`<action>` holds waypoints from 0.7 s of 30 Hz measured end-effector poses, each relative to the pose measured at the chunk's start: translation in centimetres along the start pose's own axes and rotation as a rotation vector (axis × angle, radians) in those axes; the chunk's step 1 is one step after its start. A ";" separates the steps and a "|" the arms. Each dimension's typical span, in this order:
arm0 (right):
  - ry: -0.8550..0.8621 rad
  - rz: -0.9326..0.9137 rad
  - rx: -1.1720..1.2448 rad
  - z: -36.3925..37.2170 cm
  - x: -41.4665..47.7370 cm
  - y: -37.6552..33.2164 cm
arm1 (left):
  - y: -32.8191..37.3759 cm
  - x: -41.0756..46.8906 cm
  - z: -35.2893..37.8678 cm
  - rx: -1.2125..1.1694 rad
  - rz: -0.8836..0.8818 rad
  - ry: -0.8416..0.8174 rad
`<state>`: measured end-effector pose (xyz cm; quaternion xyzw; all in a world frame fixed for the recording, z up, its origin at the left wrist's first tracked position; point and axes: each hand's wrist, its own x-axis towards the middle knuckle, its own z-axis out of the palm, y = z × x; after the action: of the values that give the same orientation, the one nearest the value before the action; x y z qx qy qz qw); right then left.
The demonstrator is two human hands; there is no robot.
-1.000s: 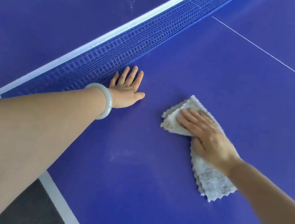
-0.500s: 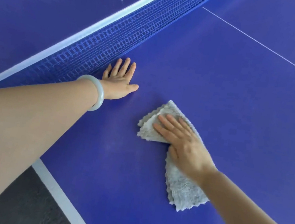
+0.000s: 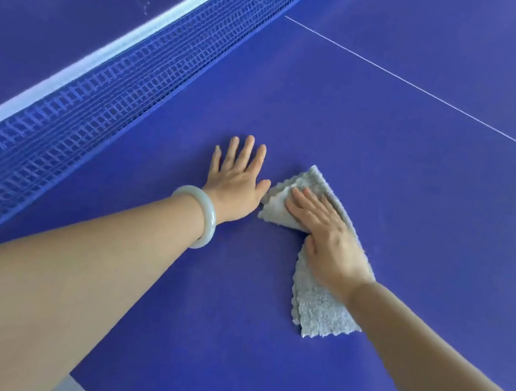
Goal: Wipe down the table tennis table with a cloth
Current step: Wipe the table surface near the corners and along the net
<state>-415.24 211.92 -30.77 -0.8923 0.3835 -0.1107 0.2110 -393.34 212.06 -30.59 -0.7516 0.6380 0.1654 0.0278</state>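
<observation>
Cloth [image 3: 318, 303]: grey, fluffy, folded, scalloped edges, flat on blue surface [image 3: 386, 146] | right hand [image 3: 326, 239]: fingers outstretched, palm pressing down on cloth's far part, near corner trailing out beside wrist | left hand [image 3: 235, 186]: flat, fingers spread, grasping nothing, thumb touching cloth's left corner | net [image 3: 107, 92]: far left | bracelet [image 3: 205, 218]: pale, left wrist

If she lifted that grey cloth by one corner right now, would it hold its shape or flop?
Most likely flop: the cloth lies folded and creased under the right hand, so it looks limp. Its fluffy pile suggests it is light for its size. On the smooth table it probably slides easily when pushed.
</observation>
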 end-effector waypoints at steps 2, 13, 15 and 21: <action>-0.095 -0.112 0.058 0.3 -3.7 -1.0 | 0.4 0.4 1.0 0.064 -0.047 -0.002; 0.396 0.720 0.055 -7.4 -3.3 12.1 | -0.2 1.1 0.6 0.095 -0.073 -0.113; 0.322 0.731 -0.005 -6.4 0.3 11.9 | -0.2 1.2 0.7 0.096 -0.077 -0.121; 0.032 0.000 0.114 1.8 -3.3 -1.7 | -0.4 1.4 0.2 0.063 -0.082 -0.173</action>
<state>-415.79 215.89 -31.68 -0.8769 0.3801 -0.1464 0.2552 -392.78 210.85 -31.24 -0.7586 0.6069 0.2081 0.1133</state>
